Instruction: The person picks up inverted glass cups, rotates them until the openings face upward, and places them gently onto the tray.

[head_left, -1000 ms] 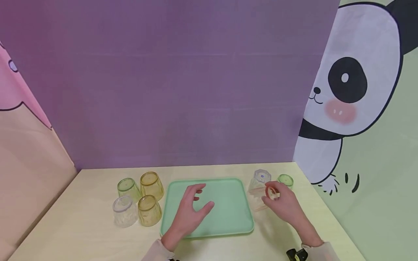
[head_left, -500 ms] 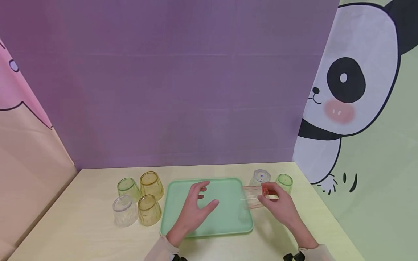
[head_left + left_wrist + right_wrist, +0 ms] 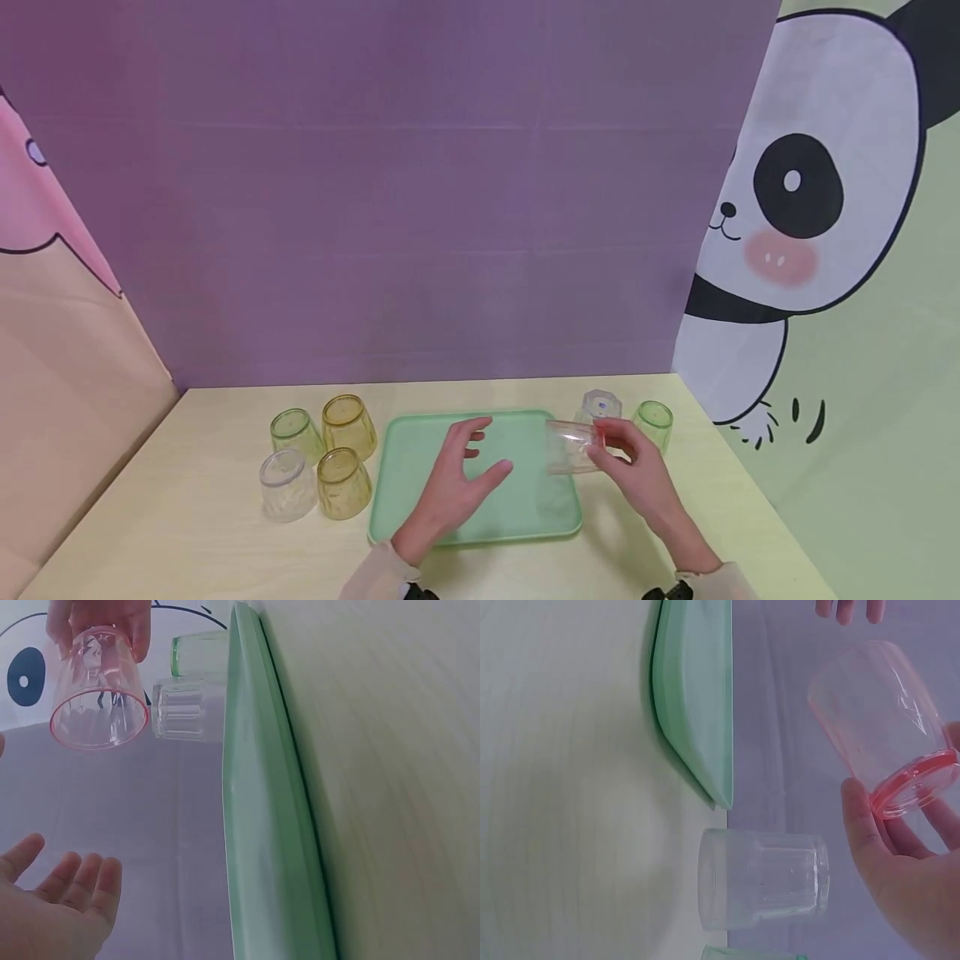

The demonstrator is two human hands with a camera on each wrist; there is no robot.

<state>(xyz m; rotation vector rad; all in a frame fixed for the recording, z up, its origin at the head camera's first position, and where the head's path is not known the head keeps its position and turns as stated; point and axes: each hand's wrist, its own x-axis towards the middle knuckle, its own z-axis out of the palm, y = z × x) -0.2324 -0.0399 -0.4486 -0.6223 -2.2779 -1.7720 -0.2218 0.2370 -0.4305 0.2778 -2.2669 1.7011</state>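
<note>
My right hand [image 3: 637,471] grips a clear pinkish-red glass [image 3: 572,447] by its thick red base. The glass is tilted on its side, its mouth pointing left, above the right part of a mint-green tray [image 3: 480,533]. In the right wrist view the thumb and fingers hold the glass [image 3: 877,712] round the base. My left hand [image 3: 453,492] hovers over the tray with its fingers spread and holds nothing. In the left wrist view the glass's open mouth faces the left hand [image 3: 60,907], with a gap between them.
Right of the tray stand an upside-down clear glass [image 3: 602,404] and a green glass [image 3: 654,421]. To its left are a green glass [image 3: 295,433], a clear glass [image 3: 287,487] and two yellow glasses, one behind [image 3: 349,427], one in front [image 3: 343,485]. A purple backdrop [image 3: 450,208] rises behind the table.
My right hand has moved left with the pink glass, bringing it over the tray's right edge. My left hand has shifted a little to the right, still with nothing in it.
</note>
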